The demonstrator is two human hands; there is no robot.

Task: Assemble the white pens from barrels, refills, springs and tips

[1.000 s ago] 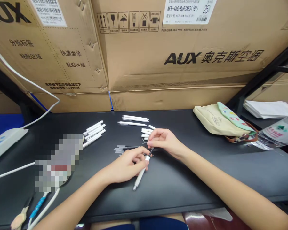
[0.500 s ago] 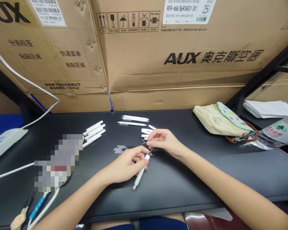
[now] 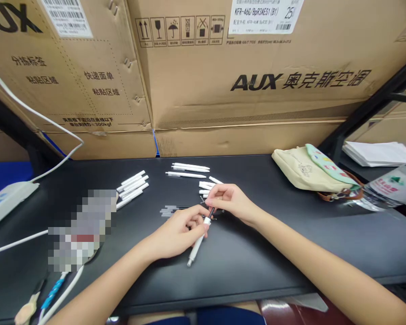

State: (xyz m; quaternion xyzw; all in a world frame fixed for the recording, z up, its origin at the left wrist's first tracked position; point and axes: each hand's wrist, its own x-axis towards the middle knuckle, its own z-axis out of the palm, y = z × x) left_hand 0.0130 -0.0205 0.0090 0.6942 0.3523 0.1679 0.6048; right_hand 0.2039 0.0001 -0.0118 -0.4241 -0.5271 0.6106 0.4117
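My left hand [image 3: 186, 229] is closed around a white pen barrel [image 3: 197, 246], which slants with its clicker end toward me. Pinched in the fingertips of my right hand [image 3: 228, 201] is a dark pen refill [image 3: 211, 212], its lower end at the barrel's open far end. How deep it sits inside is hidden. Several loose refills [image 3: 169, 210] lie just beyond my left hand. White pen parts [image 3: 205, 185] are partly covered by my right hand. Farther back rest several whole white pens [image 3: 189, 170], and to the left a pile of white barrels [image 3: 132, 187].
A cream pouch [image 3: 299, 171] and a tilted water bottle [image 3: 392, 185] are at the right on the black table [image 3: 264, 275]. On the left lie a blurred-out object [image 3: 84, 230], white cables [image 3: 64, 295] and a power strip [image 3: 11, 203]. Cardboard boxes [image 3: 206, 104] stand behind.
My right hand has shifted slightly down and left, bringing the refill lower toward the barrel. My left hand keeps its hold on the barrel, almost still.
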